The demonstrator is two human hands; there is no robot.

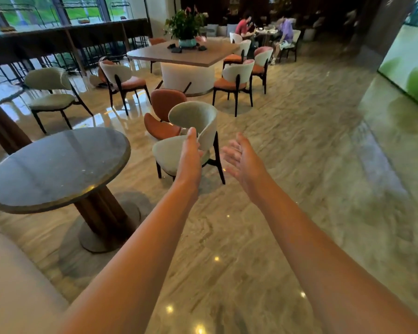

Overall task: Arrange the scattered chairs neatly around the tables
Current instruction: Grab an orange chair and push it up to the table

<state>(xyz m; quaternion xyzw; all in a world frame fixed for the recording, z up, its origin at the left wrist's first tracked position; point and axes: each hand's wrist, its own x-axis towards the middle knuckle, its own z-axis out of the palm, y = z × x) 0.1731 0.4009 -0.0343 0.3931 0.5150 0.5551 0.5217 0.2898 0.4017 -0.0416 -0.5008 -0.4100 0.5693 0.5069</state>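
Both bare arms stretch forward from the bottom edge toward a pale green upholstered chair with a curved backrest and dark wooden legs, which stands near centre, just at 3 o'clock of a round grey marble-topped table on a fluted brown pedestal. The left hand is seen edge-on with straight fingers, overlapping the chair's backrest and seat; whether it touches the chair cannot be told. The right hand is spread, palm turned inward, empty, just at 3 o'clock of the chair and apart from it.

Directly at 12 o'clock of the green chair, partly hidden behind its backrest, sits a rust-orange chair. At 10 o'clock stands a second pale green chair, beside another round tabletop cut off by the left edge. Farther off at 12 o'clock is a large square wooden table on a white drum base carrying a potted plant, ringed by white-backed chairs with orange seats. Two seated people at the far end are blurred. A pale cushioned surface is cropped at 8 o'clock.
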